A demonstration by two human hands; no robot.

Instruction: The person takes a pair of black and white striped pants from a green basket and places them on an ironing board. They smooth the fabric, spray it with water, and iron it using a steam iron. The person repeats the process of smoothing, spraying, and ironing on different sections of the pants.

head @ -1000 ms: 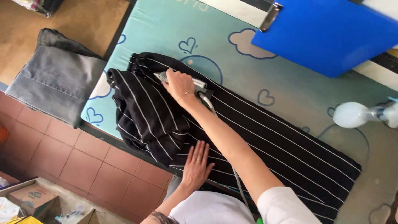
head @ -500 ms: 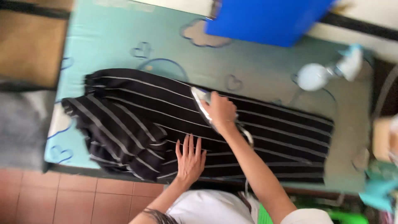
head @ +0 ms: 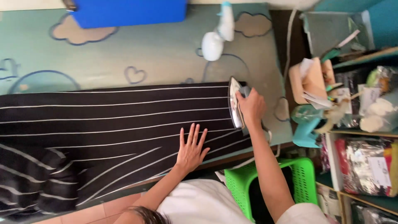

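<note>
- While the black striped cloth [head: 107,124] is spread flat across the pale padded ironing surface [head: 145,54], an iron [head: 235,103] is held at the cloth's right-hand end, its soleplate tipped up on edge rather than lying flat.
- The right hand [head: 250,107] is closed around the iron's handle, the fingers wrapped tight.
- The left hand [head: 190,148] is laid palm down on the cloth, fingers spread apart and gripping nothing; the fabric is pinned under it, near the front edge of the surface.
- For a good pass, it is judged that the cloth should be kept taut by the flat hand, with those fingers kept well away from the soleplate, which stands near them.
- The left part of the cloth is bunched and hangs over the front edge; it would be better smoothed before being pressed.
- A white spray bottle [head: 216,36] lies beyond the cloth, apart from it, and a blue board [head: 128,12] rests at the far edge.
- A green plastic basket [head: 304,176] stands below the right arm, and crowded shelves [head: 356,124] are close on the right, where the elbow's swing could be hindered.
- The iron's cord is seen only in part beneath the wrist; snagging on the table edge is a possible risk.
</note>
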